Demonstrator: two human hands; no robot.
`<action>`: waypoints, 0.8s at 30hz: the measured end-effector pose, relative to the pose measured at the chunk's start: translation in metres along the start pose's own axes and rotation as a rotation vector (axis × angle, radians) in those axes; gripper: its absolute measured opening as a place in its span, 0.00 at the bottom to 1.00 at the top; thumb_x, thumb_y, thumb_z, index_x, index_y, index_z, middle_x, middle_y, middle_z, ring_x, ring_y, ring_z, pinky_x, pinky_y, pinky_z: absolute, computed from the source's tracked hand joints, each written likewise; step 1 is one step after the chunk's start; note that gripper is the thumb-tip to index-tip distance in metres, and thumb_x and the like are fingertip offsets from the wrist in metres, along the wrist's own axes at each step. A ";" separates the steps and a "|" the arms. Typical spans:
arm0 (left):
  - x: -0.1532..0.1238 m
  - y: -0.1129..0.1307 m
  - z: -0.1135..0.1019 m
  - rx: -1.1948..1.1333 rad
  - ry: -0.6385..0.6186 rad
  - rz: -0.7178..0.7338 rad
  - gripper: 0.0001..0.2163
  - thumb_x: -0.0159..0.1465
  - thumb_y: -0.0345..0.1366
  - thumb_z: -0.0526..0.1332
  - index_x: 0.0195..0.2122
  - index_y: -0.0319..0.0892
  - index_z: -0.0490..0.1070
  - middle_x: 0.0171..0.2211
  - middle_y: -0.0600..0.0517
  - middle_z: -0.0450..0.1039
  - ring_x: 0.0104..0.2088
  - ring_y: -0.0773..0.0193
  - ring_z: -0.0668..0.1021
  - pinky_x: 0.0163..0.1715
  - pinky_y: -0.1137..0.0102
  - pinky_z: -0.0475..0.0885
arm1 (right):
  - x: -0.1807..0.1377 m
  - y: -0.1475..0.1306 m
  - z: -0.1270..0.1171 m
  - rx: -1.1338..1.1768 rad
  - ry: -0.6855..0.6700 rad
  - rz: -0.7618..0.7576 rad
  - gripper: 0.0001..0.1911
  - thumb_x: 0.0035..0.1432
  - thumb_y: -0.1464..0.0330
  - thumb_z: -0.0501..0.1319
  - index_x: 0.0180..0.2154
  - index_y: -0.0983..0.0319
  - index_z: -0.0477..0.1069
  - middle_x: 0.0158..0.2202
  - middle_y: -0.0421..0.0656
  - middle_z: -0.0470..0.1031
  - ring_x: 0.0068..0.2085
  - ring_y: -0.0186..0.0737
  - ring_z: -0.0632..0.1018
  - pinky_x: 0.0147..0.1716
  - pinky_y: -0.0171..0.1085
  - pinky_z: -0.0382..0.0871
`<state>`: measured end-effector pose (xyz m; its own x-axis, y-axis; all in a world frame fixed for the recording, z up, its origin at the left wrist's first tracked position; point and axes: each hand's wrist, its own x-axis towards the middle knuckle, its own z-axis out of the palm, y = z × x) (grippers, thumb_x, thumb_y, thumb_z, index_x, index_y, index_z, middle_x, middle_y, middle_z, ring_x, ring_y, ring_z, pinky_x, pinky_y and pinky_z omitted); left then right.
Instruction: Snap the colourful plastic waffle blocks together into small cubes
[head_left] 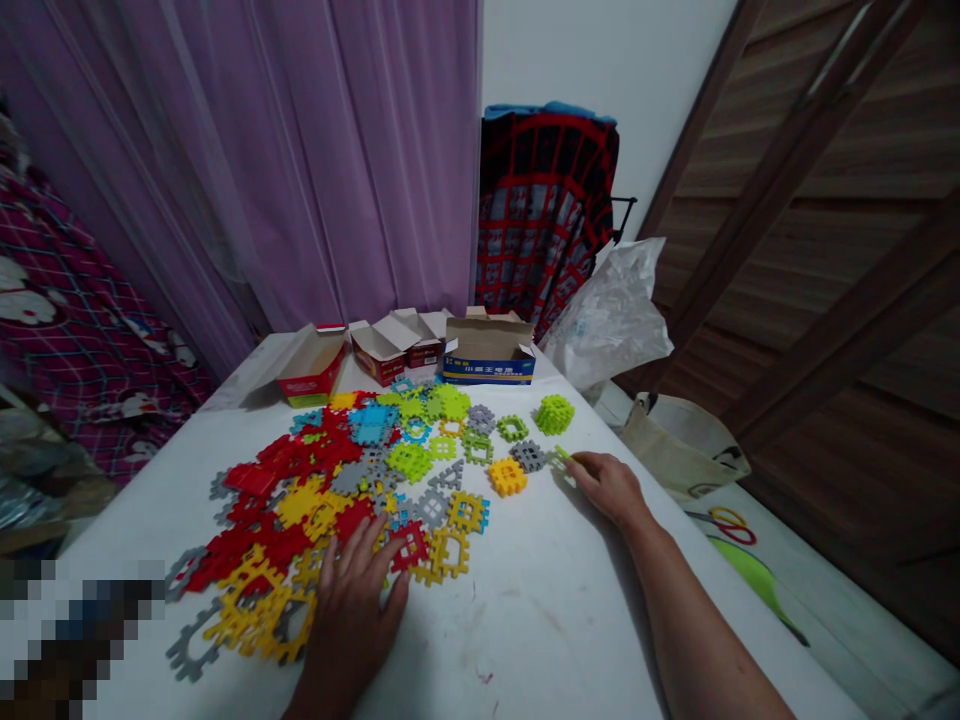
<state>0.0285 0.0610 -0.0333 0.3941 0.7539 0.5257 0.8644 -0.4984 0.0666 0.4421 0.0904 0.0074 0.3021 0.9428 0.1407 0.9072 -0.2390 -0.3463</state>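
A spread of flat plastic interlocking tiles in red, yellow, green, blue and grey covers the white table. My left hand lies flat with its fingers spread on yellow and red tiles at the near edge of the pile. My right hand rests on the table to the right, fingers curled, its fingertips touching a small green tile. A built yellow cube and a built green cube stand near that hand.
Open cardboard boxes line the table's far edge, with a crumpled white plastic bag at the far right corner. Purple curtains hang behind. A cloth bag sits on the floor by the table's right edge.
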 end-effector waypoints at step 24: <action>-0.009 -0.015 0.006 0.086 0.012 0.105 0.18 0.65 0.40 0.59 0.56 0.52 0.70 0.64 0.49 0.67 0.64 0.55 0.69 0.69 0.52 0.47 | 0.149 -0.025 -0.038 -0.277 -0.461 -0.199 0.50 0.39 0.67 0.74 0.65 0.54 0.62 0.62 0.52 0.68 0.56 0.55 0.76 0.53 0.45 0.71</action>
<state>0.0144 0.0644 -0.0444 0.4807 0.6940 0.5360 0.8422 -0.5356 -0.0619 0.4757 0.2285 0.0720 0.0149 0.9649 -0.2623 0.9952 -0.0398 -0.0898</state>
